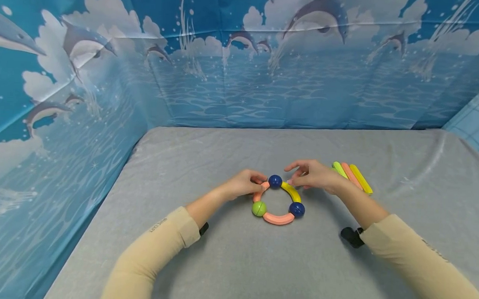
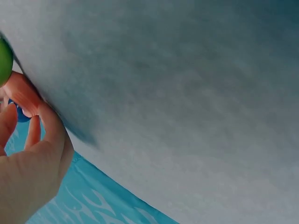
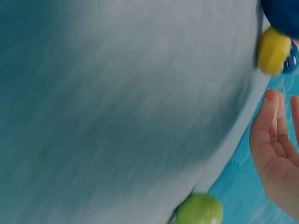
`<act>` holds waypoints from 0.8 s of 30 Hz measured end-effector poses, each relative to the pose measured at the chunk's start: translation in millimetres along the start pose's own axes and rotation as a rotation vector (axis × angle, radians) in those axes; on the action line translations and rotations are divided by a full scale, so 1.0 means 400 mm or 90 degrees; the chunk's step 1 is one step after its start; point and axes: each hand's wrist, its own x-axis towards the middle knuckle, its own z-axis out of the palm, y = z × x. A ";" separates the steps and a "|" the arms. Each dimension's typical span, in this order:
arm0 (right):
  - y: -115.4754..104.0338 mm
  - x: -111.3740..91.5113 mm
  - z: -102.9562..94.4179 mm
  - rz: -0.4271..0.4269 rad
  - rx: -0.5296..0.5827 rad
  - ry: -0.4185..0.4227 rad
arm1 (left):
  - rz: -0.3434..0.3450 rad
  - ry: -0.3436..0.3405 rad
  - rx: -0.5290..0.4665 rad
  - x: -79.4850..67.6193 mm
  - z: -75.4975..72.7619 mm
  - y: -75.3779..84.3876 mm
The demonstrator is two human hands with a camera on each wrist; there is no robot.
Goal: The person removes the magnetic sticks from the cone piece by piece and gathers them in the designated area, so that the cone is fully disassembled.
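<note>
A ring of curved bars and balls lies on the grey cloth. My left hand (image 1: 243,185) pinches its upper-left coral curved bar (image 2: 23,93) between thumb and fingers. That bar runs from the green ball (image 1: 259,208) to a navy ball (image 1: 275,181) at the top. On the other side, my right hand (image 1: 317,175) hovers beside the yellow curved bar (image 1: 292,193), fingers loosely spread and holding nothing. In the right wrist view its fingertips stand apart from the yellow bar. A second navy ball (image 1: 297,209) and a lower coral curved bar (image 1: 278,219) complete the ring.
Behind my right wrist lie a light green stick (image 1: 339,169), a coral stick (image 1: 351,175) and a yellow stick (image 1: 361,179), side by side. The grey cloth (image 1: 219,263) covers the surface, and a blue dolphin-print curtain (image 1: 241,88) hangs along its back and left edges.
</note>
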 end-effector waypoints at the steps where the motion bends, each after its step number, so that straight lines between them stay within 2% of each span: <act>1: -0.001 0.008 0.007 -0.001 0.000 0.001 | 0.004 0.007 0.001 0.004 0.003 -0.001; 9: -0.016 0.052 0.038 -0.003 -0.024 -0.025 | 0.033 0.052 0.054 0.024 0.016 0.003; 15: -0.027 0.066 0.048 0.006 -0.041 -0.041 | 0.037 0.062 0.077 0.027 0.022 0.010; 20: -0.026 0.072 0.054 -0.024 -0.063 -0.033 | 0.031 0.074 0.101 0.030 0.025 0.013; 24: -0.021 0.074 0.063 -0.050 -0.085 -0.024 | 0.042 0.079 0.111 0.031 0.029 0.010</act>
